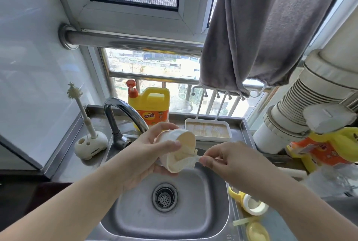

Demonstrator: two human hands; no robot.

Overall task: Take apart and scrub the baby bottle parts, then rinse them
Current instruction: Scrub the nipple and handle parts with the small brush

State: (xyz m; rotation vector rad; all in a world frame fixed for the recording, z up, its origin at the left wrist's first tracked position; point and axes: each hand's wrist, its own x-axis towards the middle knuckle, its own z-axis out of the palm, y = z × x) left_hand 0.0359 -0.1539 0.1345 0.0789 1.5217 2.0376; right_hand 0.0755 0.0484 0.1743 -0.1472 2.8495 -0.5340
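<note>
Your left hand [153, 147] curls around a white baby bottle [178, 150], thumb lying across its side and fingers wrapped behind it, holding it tilted with the open mouth facing right. Your right hand [230, 160] pinches the thin white handle of a bottle brush [190, 156] between thumb and fingertips; the brush's head sits inside the bottle's mouth. Both hands meet above a steel sink [209, 209], whose basin shows only its round drain strainer [164, 197]. Both forearms reach in from the bottom corners, left from lower left, right from lower right, wrists bent inward.

Behind your left hand arches the chrome tap [124, 112]. To its left, a second brush [81, 109] stands upright in a white holder [91, 144]. A yellow dish soap jug [150, 108] stands on the sill behind the tap, with a white tray [208, 130] to its right. On the counter right of the sink lie a yellow-handled bottle collar [249, 203] and a yellow lid [257, 232]. A grey towel [255, 27] hangs above.
</note>
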